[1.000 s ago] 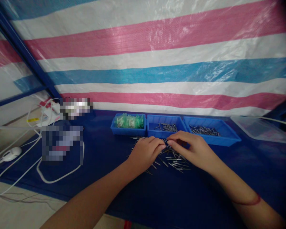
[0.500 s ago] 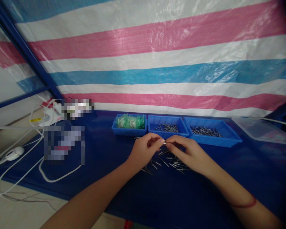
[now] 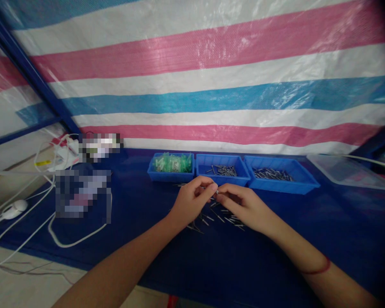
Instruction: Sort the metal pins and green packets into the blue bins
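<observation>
My left hand (image 3: 194,200) and my right hand (image 3: 244,206) meet over the middle of the table, thumbs and fingertips pinched. Between them shows a small, shiny metal piece (image 3: 216,192), mostly covered by the fingers; its full shape is hidden. Loose slim metal pins (image 3: 232,219) lie scattered on the table under and between my hands. Just beyond my fingers, a blue bin (image 3: 247,173) holds a heap of similar pins (image 3: 226,170).
A second blue bin (image 3: 303,187) with metal pins stands right, and a third (image 3: 170,176) with green plastic packets (image 3: 173,162) left. A clear plastic lid (image 3: 346,173) lies far right. White cables (image 3: 62,245) and a white mouse (image 3: 15,209) are at left. Striped sheeting (image 3: 211,98) hangs behind.
Both hands keep pinching together, with only a slight shift of the fingertips around the small piece. The whole scene has slid a little left in view.
</observation>
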`<state>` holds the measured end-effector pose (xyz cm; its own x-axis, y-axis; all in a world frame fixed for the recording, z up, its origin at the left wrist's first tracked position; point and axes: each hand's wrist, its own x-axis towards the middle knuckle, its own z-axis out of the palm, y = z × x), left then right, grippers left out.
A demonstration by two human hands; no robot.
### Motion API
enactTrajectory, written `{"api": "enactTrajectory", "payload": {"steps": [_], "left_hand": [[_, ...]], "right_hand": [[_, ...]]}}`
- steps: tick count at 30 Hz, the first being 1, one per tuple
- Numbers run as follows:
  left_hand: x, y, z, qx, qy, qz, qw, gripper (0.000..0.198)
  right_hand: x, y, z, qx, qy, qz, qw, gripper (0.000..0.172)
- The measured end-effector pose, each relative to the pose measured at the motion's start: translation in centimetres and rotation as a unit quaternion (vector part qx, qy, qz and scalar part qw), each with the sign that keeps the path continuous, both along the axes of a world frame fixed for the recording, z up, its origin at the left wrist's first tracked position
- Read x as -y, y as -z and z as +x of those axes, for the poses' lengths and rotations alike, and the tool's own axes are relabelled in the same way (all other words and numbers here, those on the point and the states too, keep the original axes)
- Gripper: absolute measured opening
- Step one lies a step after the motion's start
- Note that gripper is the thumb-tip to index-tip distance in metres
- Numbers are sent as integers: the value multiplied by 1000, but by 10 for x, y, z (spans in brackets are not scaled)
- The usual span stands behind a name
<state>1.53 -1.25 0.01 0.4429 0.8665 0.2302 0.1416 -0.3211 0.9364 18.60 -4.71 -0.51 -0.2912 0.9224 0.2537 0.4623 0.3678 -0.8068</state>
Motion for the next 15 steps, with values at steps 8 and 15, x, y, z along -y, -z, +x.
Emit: {"api": "enactTrajectory", "payload": {"steps": [8, 15], "left_hand": [[-1, 3, -1, -26, -8, 12, 1000, 22], [1, 0, -1, -33, -27, 30, 999, 22]], "right_hand": [[-1, 2, -2, -43, 1, -22, 999, 28], [-3, 4, 1, -79, 40, -32, 996, 26]]}}
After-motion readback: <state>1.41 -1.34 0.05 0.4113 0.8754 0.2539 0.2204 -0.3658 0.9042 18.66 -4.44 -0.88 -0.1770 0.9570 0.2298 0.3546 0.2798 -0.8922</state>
